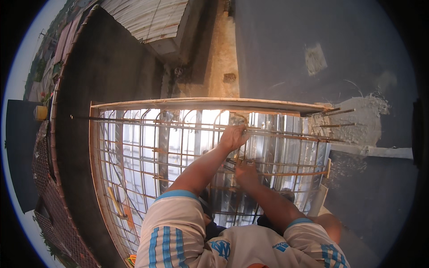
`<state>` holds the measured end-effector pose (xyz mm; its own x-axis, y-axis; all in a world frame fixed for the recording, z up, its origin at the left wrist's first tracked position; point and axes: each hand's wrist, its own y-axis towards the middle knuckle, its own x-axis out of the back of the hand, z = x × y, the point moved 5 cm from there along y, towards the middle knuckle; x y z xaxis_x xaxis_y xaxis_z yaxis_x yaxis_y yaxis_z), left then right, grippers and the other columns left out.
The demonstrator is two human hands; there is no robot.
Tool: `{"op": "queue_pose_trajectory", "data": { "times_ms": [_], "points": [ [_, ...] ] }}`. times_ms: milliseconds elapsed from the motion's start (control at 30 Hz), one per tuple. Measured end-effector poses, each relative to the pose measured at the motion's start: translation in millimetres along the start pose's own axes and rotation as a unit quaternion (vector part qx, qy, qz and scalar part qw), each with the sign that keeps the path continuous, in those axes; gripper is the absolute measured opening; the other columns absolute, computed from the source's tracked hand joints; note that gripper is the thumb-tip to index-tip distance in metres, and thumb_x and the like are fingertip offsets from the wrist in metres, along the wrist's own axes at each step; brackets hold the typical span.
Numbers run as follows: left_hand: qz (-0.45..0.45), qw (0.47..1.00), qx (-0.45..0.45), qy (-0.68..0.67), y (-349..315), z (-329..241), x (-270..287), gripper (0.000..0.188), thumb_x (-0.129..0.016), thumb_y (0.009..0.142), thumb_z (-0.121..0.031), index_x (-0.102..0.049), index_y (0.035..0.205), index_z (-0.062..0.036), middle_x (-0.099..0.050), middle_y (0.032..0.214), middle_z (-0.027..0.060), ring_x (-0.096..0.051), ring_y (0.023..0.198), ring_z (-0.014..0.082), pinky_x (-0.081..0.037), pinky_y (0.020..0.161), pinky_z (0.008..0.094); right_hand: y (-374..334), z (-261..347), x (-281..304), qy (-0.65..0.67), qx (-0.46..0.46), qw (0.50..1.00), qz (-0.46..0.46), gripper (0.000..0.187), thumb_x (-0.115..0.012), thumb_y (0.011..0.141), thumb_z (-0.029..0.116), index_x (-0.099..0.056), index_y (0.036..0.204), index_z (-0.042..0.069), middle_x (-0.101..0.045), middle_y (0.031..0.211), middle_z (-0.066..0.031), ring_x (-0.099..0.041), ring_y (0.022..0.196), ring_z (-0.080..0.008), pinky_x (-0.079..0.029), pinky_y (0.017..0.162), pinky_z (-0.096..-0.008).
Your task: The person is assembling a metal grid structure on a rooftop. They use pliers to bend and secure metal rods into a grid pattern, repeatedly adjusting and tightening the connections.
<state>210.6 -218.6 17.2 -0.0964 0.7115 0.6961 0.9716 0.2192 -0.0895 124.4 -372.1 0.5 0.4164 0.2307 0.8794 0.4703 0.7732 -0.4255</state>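
Lying over the corrugated metal deck, the steel bar grid is bordered by a wooden board along the deck's far edge. Near this edge, the left hand is placed at the bars, half curled; the right hand is placed nearer to the body, fingers partly bent. Whether anything is gripped by either cannot be told.
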Motion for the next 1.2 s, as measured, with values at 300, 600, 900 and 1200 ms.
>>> {"op": "queue_pose_trajectory", "data": {
  "times_ms": [300,600,900,1200],
  "points": [
    [0.016,0.997,-0.013,-0.072,3,5,-1,0.029,-0.062,0.086,-0.027,-0.068,0.089,0.0011,-0.067,0.083,0.0218,-0.065,0.084,0.0368,-0.051,0.077,0.0433,42,15,17,-0.033,-0.029,0.993,0.11,0.03,-0.058,0.078,0.017,-0.065,0.102,0.0,-0.07,0.087,-0.0137,-0.069,0.081,-0.026,-0.051,0.067,-0.0428],
    [0.079,0.972,0.07,-0.211,27,26,17,0.043,-0.051,0.094,-0.035,-0.067,0.083,0.0032,-0.066,0.073,0.015,-0.06,0.069,0.021,-0.048,0.069,0.0358,49,37,70,0.076,0.064,0.948,0.303,0.032,-0.056,0.076,0.017,-0.066,0.104,0.004,-0.068,0.099,-0.0207,-0.067,0.094,-0.0359,-0.052,0.082,-0.0445],
    [0.096,0.978,-0.155,0.096,47,25,5,0.026,-0.051,0.08,-0.02,-0.063,0.069,0.0007,-0.065,0.077,0.0224,-0.066,0.078,0.0353,-0.052,0.073,0.0457,23,-52,155,-0.125,0.031,0.952,0.279,0.047,-0.056,0.086,0.017,-0.055,0.133,0.017,-0.067,0.109,-0.0163,-0.064,0.104,-0.0313,-0.053,0.084,-0.0437],
    [0.141,0.988,-0.065,-0.012,48,36,4,0.027,-0.053,0.08,-0.024,-0.065,0.071,-0.0013,-0.065,0.076,0.0222,-0.066,0.075,0.032,-0.051,0.072,0.0408,54,-65,216,-0.372,-0.03,0.916,0.148,0.049,-0.048,0.092,0.017,-0.045,0.141,0.024,-0.048,0.138,-0.0098,-0.046,0.128,-0.0321,-0.044,0.093,-0.0535]
  ]
}}
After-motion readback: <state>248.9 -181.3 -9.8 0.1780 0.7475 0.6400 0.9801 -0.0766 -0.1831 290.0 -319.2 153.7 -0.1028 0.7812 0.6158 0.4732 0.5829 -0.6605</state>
